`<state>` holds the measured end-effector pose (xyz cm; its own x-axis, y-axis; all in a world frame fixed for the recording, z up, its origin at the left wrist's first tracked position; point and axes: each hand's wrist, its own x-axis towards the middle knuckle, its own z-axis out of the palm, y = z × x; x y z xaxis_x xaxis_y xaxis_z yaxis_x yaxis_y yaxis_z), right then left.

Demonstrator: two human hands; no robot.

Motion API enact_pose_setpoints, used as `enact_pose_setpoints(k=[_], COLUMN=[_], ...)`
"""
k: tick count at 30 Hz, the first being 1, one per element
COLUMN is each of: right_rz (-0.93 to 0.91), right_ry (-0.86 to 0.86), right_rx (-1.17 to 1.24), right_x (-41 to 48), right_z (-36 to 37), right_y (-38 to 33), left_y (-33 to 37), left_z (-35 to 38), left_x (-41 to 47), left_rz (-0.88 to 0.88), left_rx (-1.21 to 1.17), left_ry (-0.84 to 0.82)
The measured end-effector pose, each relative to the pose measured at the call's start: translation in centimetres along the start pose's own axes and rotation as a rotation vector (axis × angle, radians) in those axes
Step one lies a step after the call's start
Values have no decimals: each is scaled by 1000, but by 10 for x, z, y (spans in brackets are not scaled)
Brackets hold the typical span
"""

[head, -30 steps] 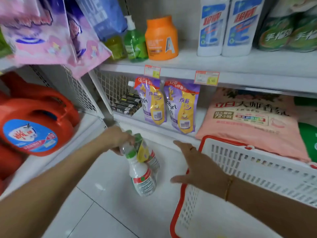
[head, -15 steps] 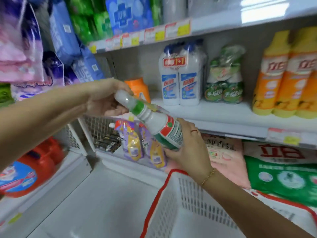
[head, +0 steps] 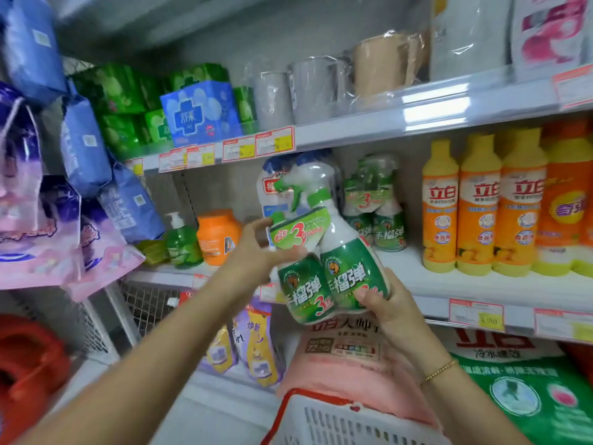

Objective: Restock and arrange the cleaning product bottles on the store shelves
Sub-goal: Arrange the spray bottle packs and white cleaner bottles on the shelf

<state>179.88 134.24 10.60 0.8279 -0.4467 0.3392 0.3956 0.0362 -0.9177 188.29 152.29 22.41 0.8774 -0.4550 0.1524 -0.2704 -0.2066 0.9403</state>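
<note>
Spray pack (head: 330, 271): green-and-white trigger bottles bundled together, with a green card bearing a red "3" across the necks. It is held in mid-air at frame centre, tilted, trigger heads toward 11 o'clock and bases toward 5. It sits in front of the middle shelf (head: 455, 284), not resting on it. Left hand (head: 253, 252) comes in from 7 o'clock, thumb up, fingers curled round the pack's left side just under the card. Right hand (head: 388, 306) comes in from 5 o'clock and cups the base, thumb laid across the front label of the right-hand bottle. Gold bracelet (head: 439, 370) on that wrist. Matching pack (head: 375, 207) stands upright on the shelf at 2 o'clock of the held one, just behind it. White bottles (head: 272, 194) stand at 11 o'clock, partly hidden by the trigger heads. Dish soap (head: 481, 203), yellow-orange, stands in a row at 3 o'clock. Orange jar (head: 218, 236) and green pump bottle (head: 181, 240) sit side by side at 9 o'clock. Below the shelf: pink bag (head: 346, 361) at 6 o'clock, purple pouches (head: 255, 348) at 7, green bag (head: 529, 393) at 4. Basket (head: 324, 422), white with a red rim, at the bottom edge, 6 o'clock. Red jug (head: 29, 364) well apart at 8 o'clock.
</note>
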Motion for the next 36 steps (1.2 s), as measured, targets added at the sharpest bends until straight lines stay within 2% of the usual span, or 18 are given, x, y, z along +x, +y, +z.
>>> enact_pose_setpoints(k=[3,5,7,10,14,18,21,26,31,36], right_rz=[134,145,137,76,1,-74,-4,-153,-315,-384], right_ry=[-36,-46,-53,-54,5,296,456,491,610,615], right_rx=[300,418,439,178,-226,-1057,-1367,-1560,-1621,-1626], right_x=[1,4,8,13,25,35,34,37,44,47], right_z=[1,-1,-8,-25,-57,-102,-126,-130,-130,-124], right_y=[14,16,12,-6,-23,-20,-12,4,19,24], left_y=[-26,-30,-29,-27,-33,-40,-42,-57,-75,-81], left_z=[16,23,31,45,67,87,100,119,130,127], left_x=[6,9,17,34,63,90,112,138,160,170], left_rz=[8,-40,-64,-60,94,191,185,136,102,110], left_rx=[-136,-154,-104,-131,-45,21,40,36,-19,-12], left_ry=[2,-102,-246,-271,-135,-88,-83,-118,-174,-178])
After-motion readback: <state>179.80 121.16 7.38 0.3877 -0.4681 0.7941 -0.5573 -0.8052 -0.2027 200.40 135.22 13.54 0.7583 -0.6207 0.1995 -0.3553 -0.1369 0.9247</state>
